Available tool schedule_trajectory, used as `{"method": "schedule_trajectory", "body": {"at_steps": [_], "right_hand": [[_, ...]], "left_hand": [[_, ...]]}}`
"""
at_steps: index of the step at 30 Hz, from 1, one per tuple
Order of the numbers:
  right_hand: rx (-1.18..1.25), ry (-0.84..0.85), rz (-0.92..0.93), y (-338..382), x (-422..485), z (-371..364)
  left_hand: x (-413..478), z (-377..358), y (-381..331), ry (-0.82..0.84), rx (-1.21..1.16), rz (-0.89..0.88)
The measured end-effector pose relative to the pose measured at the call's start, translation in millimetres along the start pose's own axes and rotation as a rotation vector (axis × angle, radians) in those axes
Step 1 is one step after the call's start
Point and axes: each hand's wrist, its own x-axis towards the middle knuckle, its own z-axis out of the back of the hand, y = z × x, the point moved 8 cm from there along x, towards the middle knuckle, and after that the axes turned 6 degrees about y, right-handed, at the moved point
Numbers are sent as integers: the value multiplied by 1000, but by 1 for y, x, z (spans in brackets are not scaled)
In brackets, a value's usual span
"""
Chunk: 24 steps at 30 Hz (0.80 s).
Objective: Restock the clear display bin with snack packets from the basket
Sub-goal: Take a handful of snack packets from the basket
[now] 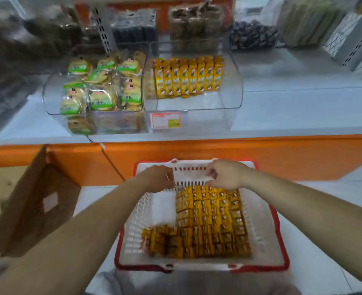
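Basket (261,226) at 6 o'clock, its yellow snack packets (210,220) packed in upright rows. Clear display bin (197,103) at 12 o'clock on the shelf (293,107), with a stocked row (188,79) standing at its back. Your left hand (157,178) and right hand (224,174) hover at the basket's far edge, fingers curled; whether either grips a packet cannot be told. The packets look light, crinkly and slippery, so pinch a short row by its end faces and squeeze gently.

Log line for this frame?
phase: reaching into basket | left hand: at basket's far end, grip unclear | right hand: same, by snack packets, grip unclear | display bin: one packet row at back
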Motion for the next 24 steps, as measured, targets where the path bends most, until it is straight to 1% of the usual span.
{"method": "schedule_trajectory", "body": {"at_steps": [3,5,6,8,13,14,16,19,22,24], "right_hand": [[78,113,-54,-18,31,-63],[135,129,-102,-28,53,-100],[161,106,-124,-32,63,-115],[219,7,-161,-39,81,-136],[267,-216,-239,-60,109,-159],[256,-248,-243,-63,112,-162],[186,-269,-240,-65,115,-167],[93,-224,-242,-64,121,-172],[84,-174,-269,-64,128,-170],[85,-175,-257,-62,129,-165]], "left_hand": [[25,-54,28,-37,-266,114],[48,-99,43,3,-380,195],[58,-119,46,16,-434,220],[76,-144,47,-6,-534,240],[115,-162,45,-246,-741,278],[122,-165,45,-257,-770,291],[136,-173,43,-229,-781,304],[147,-179,43,-228,-734,318],[151,-177,49,-253,-748,345],[152,-175,55,-272,-789,329]]}}
